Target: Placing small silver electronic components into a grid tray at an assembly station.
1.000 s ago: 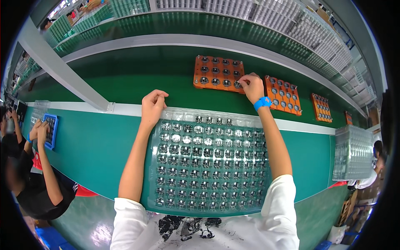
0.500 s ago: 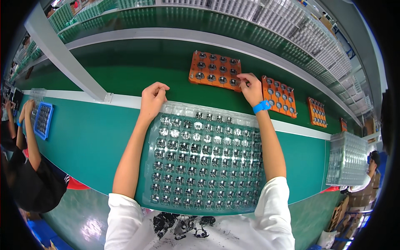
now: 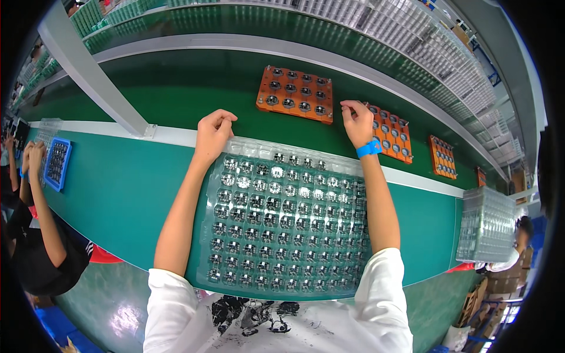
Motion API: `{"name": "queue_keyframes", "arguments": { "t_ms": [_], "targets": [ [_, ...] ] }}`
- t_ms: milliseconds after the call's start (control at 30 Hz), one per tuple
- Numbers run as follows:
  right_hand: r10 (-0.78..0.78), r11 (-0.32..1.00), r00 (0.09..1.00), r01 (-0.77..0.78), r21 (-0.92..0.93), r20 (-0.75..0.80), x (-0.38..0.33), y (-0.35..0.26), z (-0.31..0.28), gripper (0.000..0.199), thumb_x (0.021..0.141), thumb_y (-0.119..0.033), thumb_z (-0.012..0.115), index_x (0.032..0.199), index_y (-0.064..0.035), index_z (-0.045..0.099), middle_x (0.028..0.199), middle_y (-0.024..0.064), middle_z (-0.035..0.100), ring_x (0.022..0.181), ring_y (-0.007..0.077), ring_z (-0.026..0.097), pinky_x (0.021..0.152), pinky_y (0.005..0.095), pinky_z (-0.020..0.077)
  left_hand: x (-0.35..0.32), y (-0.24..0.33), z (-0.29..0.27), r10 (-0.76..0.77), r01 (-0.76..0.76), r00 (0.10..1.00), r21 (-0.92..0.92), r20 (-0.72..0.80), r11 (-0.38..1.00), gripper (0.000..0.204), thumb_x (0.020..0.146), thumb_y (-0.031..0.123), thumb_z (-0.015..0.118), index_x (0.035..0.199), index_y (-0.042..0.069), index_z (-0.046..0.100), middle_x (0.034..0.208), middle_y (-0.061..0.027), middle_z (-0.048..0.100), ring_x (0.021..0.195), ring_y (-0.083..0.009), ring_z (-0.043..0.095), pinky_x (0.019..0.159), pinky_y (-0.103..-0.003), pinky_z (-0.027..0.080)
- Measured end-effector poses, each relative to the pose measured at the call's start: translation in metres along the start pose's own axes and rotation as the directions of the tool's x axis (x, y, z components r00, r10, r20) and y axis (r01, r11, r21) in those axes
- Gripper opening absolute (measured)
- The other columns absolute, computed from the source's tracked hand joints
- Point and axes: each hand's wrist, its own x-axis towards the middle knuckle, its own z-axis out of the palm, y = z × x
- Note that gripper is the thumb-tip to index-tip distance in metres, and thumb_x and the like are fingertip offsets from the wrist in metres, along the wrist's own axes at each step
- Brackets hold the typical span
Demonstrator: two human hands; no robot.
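Observation:
A clear plastic tray (image 3: 203, 253) lies in front of me, its pockets holding rows of small black-and-silver parts (image 3: 268, 236). Over its far left corner, my left hand (image 3: 215, 134) is closed with curled fingers; whatever they hold, if anything, is hidden. My right hand (image 3: 357, 125) is past the tray's far right side, thumb and fingers pinched together; I cannot make out anything in them. Just left of its fingertips, and apart from them, is an orange fixture (image 3: 281, 89) with several similar parts seated in its round holes. A second orange fixture (image 3: 395, 132) is partly behind my right hand.
More orange fixtures (image 3: 442, 156) stand farther right on the green strip. A stack of clear trays (image 3: 487, 226) rises at the right. A grey post (image 3: 94, 73) stands at the left; beyond it a co-worker (image 3: 44, 247) sits by a blue tray (image 3: 57, 165). Packed shelves span the back.
My right hand has come away from the nearest orange fixture, leaving a gap. That fixture sits farther left in view. My left hand has barely moved.

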Motion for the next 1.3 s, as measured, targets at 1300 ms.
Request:
{"name": "queue_keyframes", "arguments": {
  "t_ms": [1300],
  "targets": [
    [-0.130,0.991,0.932,0.135,0.008,0.337,-0.089,-0.096,-0.037,0.004,0.074,-0.002,0.064,0.077,-0.0032,0.063,0.069,0.0074,0.054,0.063,0.0241,0.053,0.063,0.0344,0.0379,-0.036,0.050,0.014,0.122,-0.459,0.783,0.435,0.609,0.775,0.016,0.072,0.015,0.070,0.081,0.009,0.059,0.126,-0.0090,0.053,0.117,-0.0301,0.046,0.106,-0.045,0.025]
  ]
}}
